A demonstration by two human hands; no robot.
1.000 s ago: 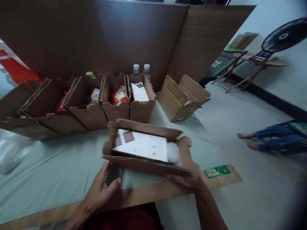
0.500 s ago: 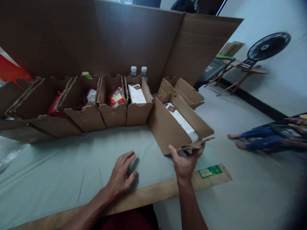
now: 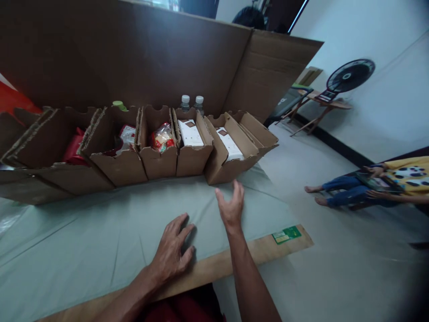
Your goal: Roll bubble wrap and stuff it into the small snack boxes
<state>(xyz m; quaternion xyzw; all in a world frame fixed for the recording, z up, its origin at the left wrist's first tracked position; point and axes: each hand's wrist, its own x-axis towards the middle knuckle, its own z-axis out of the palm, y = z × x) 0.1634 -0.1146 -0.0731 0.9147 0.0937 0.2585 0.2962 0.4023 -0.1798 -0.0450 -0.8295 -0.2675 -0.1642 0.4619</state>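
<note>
My right hand (image 3: 232, 206) is open, fingers apart, just in front of a cardboard bin (image 3: 224, 171) that holds a white box (image 3: 230, 145). A small gap seems to lie between the fingertips and the bin. My left hand (image 3: 174, 248) rests with spread fingers near the front of the table and holds nothing. To the left, a neighbouring bin (image 3: 191, 162) contains another white box (image 3: 191, 133). Beyond that, a bin (image 3: 158, 163) has a clear and red food packet (image 3: 163, 137) inside.
More cardboard bins (image 3: 117, 167) continue leftward, one with a red packet (image 3: 75, 147). Two capped bottles (image 3: 199, 105) stand behind the row, before a tall cardboard panel (image 3: 150, 58). A seated person (image 3: 348, 188) is at the right. A fan (image 3: 350, 76) stands farther back.
The right-hand bin has gone back and left from its pulled-out, turned position into line with the row. My right hand has let go of it and drawn left. My left hand stays nearly still.
</note>
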